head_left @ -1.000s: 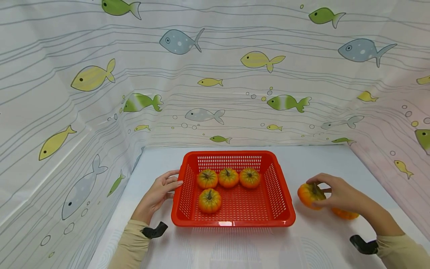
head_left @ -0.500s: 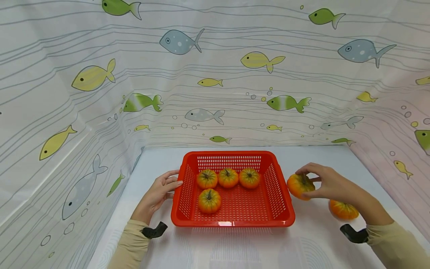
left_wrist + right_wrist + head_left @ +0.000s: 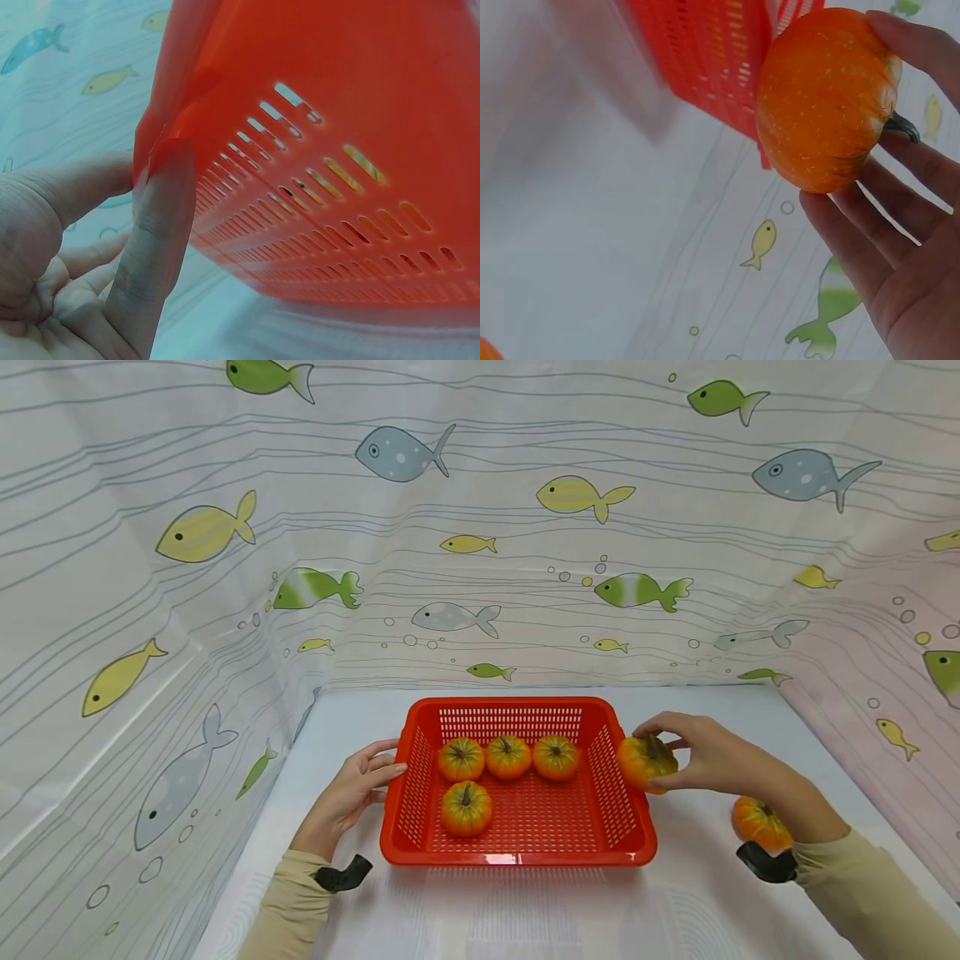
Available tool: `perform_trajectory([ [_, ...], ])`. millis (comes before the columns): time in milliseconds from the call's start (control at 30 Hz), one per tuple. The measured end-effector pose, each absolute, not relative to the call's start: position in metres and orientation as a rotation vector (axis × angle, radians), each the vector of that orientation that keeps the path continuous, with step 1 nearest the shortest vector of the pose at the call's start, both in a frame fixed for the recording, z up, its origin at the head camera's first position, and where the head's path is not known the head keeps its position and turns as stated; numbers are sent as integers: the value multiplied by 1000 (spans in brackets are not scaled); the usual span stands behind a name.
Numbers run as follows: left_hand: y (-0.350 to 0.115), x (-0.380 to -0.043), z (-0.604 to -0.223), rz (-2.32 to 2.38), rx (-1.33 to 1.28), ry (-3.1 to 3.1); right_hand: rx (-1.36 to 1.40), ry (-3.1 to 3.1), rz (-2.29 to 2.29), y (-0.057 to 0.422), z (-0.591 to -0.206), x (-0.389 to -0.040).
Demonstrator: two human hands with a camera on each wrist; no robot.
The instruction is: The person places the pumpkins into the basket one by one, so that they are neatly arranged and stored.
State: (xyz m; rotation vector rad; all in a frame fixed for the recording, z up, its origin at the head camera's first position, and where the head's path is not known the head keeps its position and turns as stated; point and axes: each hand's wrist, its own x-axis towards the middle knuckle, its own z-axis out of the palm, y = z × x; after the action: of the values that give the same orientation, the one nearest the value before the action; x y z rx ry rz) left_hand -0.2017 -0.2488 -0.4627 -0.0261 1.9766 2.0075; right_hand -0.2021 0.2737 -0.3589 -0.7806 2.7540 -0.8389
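A red plastic basket (image 3: 517, 858) stands on the table, several small orange pumpkins (image 3: 467, 810) inside it, three in a row at the back and one nearer the front left. My left hand (image 3: 358, 789) pinches the basket's left rim; the left wrist view shows the rim (image 3: 176, 82) between thumb and finger. My right hand (image 3: 708, 756) holds another pumpkin (image 3: 647, 763) by its sides, thumb opposite fingers, over the basket's right rim. In the right wrist view this pumpkin (image 3: 829, 105) has its stem turned toward the palm.
One more pumpkin (image 3: 761, 823) lies on the white table (image 3: 697, 885) right of the basket, partly behind the right wrist. A fish-patterned sheet (image 3: 517, 593) encloses the table at the back and sides.
My right hand has moved left with its pumpkin, from beside the other loose pumpkin to the basket's right rim. The left hand and the basket have stayed in place.
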Motion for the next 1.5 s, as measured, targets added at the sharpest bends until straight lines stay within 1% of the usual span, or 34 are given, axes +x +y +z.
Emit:
perform_trajectory([
  [300, -250, -202, -464, 2009, -20, 1968, -871, 2696, -795, 245, -353, -210],
  [700, -249, -202, -463, 2011, -17, 1980, -1035, 2662, -629, 201, -352, -216],
  [1100, -250, -201, -464, 2009, -13, 1978, -1172, 2601, -481, 157, -360, -221],
  [1500, -250, -202, -463, 2000, -12, 1983, -1303, 2543, -317, 123, -372, -224],
])
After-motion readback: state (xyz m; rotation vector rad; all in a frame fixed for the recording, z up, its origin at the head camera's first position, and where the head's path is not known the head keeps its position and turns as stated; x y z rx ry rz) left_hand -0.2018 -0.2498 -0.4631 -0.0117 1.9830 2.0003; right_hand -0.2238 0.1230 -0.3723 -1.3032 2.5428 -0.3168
